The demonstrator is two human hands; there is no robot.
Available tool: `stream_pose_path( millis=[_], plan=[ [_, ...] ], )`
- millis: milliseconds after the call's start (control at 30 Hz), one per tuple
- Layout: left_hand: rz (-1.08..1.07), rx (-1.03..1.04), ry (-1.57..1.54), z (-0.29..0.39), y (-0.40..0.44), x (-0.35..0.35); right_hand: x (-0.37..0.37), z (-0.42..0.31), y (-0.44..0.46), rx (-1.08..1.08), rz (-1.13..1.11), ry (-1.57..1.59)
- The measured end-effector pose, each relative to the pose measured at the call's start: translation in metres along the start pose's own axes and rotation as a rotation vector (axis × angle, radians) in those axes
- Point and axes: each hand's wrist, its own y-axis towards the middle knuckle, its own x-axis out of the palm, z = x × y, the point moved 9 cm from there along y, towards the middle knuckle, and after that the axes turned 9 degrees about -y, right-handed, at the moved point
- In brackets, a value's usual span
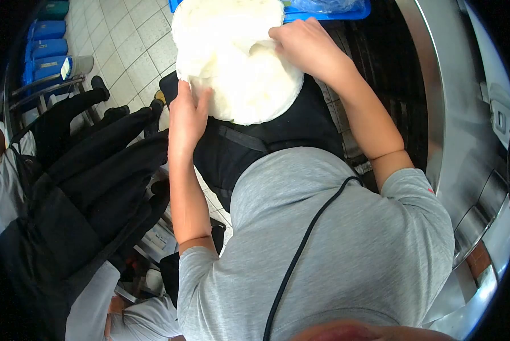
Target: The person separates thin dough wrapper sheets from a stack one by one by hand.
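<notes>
A large, pale, floppy round sheet (238,62) hangs in front of my dark apron at the top centre. My left hand (189,113) holds its lower left edge, thumb and fingers on either side of it. At its upper right, my right hand (306,45) pinches a fold of the same sheet, fingers bent together. Behind the sheet lies a blue tray (329,13) with clear plastic wrapping (329,4) in it.
Co-workers in dark clothes (107,142) stand close on the left. Blue bins (49,48) and a whitish bucket (81,65) are at the upper left on a tiled floor (144,34). A metal counter edge (431,85) runs down the right.
</notes>
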Motion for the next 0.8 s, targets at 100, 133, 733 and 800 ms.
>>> stream_pose_path(
  millis=[100,133,733,800],
  plan=[
    [-0.142,-0.223,0.088,-0.011,-0.005,0.004,-0.010,-0.005,-0.006,-0.002,0.027,0.050],
    [-0.143,-0.222,0.089,-0.016,-0.007,0.006,-0.011,-0.007,-0.008,0.000,0.028,0.051],
    [-0.039,-0.180,-0.115,0.013,-0.027,0.014,0.001,-0.062,-0.039,0.039,0.036,0.372],
    [-0.056,-0.262,-0.147,0.002,-0.028,0.020,-0.001,-0.058,-0.041,0.100,0.032,0.334]
  ],
)
